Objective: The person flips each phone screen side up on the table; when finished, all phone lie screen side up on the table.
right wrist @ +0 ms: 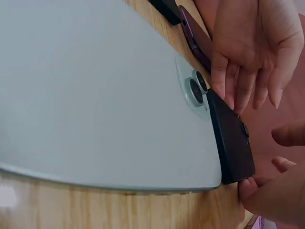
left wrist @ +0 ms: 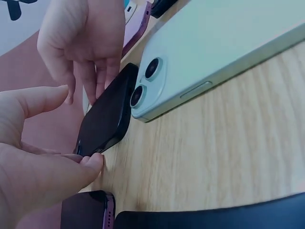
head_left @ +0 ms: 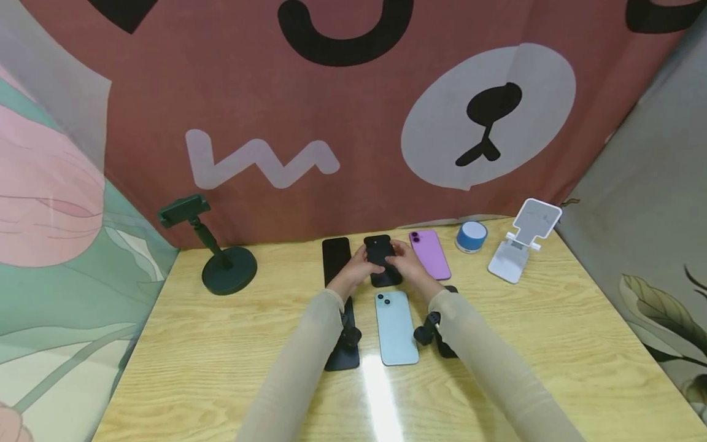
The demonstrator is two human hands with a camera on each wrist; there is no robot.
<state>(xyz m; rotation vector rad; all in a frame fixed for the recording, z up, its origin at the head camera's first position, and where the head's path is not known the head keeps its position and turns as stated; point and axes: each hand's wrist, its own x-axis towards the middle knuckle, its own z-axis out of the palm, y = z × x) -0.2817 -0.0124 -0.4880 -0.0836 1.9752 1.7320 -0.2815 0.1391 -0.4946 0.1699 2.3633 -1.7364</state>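
A black phone lies at the back middle of the table between both hands. My left hand touches its left edge with its fingertips, and my right hand touches its right edge. In the left wrist view the left thumb is raised off the black phone, and the right hand reaches down along the far edge with nearly straight fingers. The right thumb is also lifted in the right wrist view. A light blue phone lies camera side up just in front.
A dark phone and a dark blue phone lie at left. To the right are a purple phone and another dark phone, partly under the sleeve. Around stand a green holder, a blue-white cylinder and a white stand.
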